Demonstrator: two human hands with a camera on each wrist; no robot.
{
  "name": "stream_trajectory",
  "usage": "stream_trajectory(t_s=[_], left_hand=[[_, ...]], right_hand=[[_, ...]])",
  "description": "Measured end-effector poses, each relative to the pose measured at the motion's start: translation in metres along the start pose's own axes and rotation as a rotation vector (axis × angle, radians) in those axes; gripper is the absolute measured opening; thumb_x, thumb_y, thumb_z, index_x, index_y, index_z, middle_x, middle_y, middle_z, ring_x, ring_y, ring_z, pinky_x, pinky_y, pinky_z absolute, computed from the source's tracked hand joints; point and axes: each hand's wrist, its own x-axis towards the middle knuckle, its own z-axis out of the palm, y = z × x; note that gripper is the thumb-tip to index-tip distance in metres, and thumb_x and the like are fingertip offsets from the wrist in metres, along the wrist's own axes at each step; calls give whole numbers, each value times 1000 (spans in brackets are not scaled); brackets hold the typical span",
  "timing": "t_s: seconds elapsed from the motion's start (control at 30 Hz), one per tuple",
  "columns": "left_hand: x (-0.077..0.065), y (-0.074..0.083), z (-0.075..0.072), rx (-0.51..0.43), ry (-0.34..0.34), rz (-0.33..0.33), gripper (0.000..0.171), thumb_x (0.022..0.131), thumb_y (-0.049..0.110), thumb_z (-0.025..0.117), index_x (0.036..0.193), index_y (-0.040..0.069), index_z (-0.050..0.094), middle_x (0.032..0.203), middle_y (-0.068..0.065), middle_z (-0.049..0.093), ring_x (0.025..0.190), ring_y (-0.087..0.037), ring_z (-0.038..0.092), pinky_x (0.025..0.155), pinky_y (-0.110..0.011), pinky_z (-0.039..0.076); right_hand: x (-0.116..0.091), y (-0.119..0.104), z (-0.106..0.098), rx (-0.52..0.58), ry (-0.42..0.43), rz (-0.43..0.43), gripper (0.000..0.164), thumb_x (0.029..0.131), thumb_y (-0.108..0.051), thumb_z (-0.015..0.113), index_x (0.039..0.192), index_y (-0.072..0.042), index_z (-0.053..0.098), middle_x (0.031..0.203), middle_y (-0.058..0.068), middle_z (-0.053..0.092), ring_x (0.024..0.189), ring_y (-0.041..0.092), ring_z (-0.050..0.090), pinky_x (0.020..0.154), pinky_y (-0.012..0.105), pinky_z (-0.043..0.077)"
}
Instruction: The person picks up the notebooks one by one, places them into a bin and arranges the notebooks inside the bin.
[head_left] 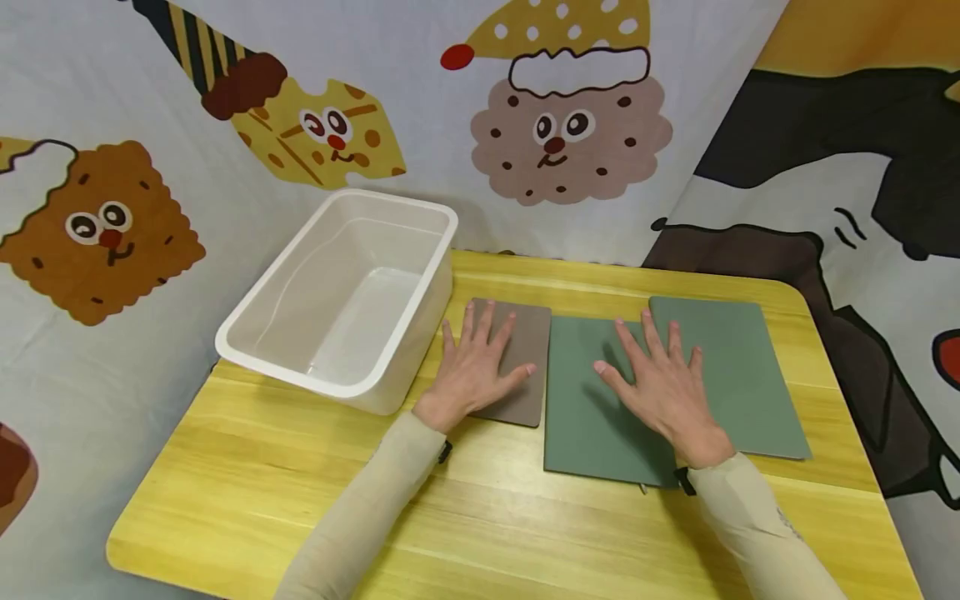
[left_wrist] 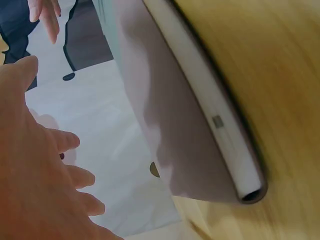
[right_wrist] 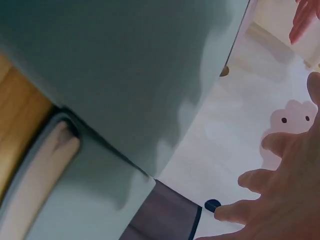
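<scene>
Three notebooks lie side by side on the wooden table. My left hand (head_left: 474,371), fingers spread, hovers over the smaller taupe notebook (head_left: 527,337); the left wrist view shows a gap between palm and cover. Over the middle green notebook (head_left: 581,417) hangs my right hand (head_left: 667,392), its fingers also spread and reaching toward the other green notebook (head_left: 738,375). Both hands hold nothing. In the left wrist view the white page edge of the taupe notebook (left_wrist: 165,110) faces the camera. A ribbon end pokes out below the middle notebook.
A white plastic bin (head_left: 416,333) stands at the table's back left, left of the taupe notebook. Wood table surface (head_left: 480,517) stretches in front of the notebooks. Behind it hangs a cloth (head_left: 420,50) printed with cartoon biscuits and cheese.
</scene>
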Motion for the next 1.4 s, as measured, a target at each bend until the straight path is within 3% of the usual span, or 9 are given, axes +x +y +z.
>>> stream_trajectory(t_s=[0.3, 0.47, 0.6, 0.87, 1.0, 1.23, 1.4], left_hand=[[-5, 5, -20, -42, 72, 29, 91, 99, 76, 37, 167, 19, 20, 173, -17, 5, 157, -46, -1, 117, -75, 10], [-13, 13, -42, -34, 133, 72, 90, 99, 75, 38, 167, 19, 21, 173, -16, 4, 157, -45, 2, 119, -71, 10], [-21, 18, -62, -61, 178, 99, 90, 99, 73, 44, 167, 19, 21, 174, -14, 4, 157, -41, -3, 121, -68, 7], [-38, 16, -95, -55, 234, 96, 91, 98, 72, 47, 168, 21, 17, 174, -8, -4, 158, -39, -7, 123, -65, 4], [-48, 9, -108, -53, 282, 88, 91, 98, 72, 46, 167, 19, 21, 174, -10, 2, 158, -40, -4, 122, -66, 4], [-68, -17, -129, -84, 362, 32, 100, 95, 85, 17, 167, 16, 24, 174, -11, 4, 158, -40, -1, 122, -67, 4], [-85, -47, -140, -119, 411, -44, 97, 97, 81, 27, 166, 13, 25, 174, -11, 5, 158, -42, 1, 121, -70, 6]], right_hand=[[-1, -4, -13, 9, 16, 3, 84, 103, -69, 40, 168, -22, 18, 173, 15, -1, 152, 59, 0, 107, 86, 8], [-5, -5, -20, 26, 26, 6, 83, 103, -68, 41, 168, -23, 15, 173, 11, -5, 153, 56, -2, 108, 85, 9], [-7, -6, -25, 36, 28, 8, 83, 103, -67, 42, 168, -23, 14, 174, 12, -3, 153, 56, -2, 107, 85, 8], [-11, -1, -34, 34, 45, 2, 81, 105, -64, 43, 168, -25, 11, 173, 15, -1, 152, 58, -1, 105, 86, 11], [-14, 5, -37, 38, 65, 8, 81, 105, -63, 44, 168, -26, 11, 173, 16, 1, 151, 59, 0, 104, 86, 12], [-18, 22, -40, 38, 83, 23, 79, 106, -60, 45, 168, -21, 16, 172, 22, 5, 150, 61, 1, 103, 86, 14], [-21, 36, -39, 24, 83, 41, 78, 106, -59, 44, 168, -20, 15, 171, 24, 5, 149, 63, 2, 102, 86, 15]])
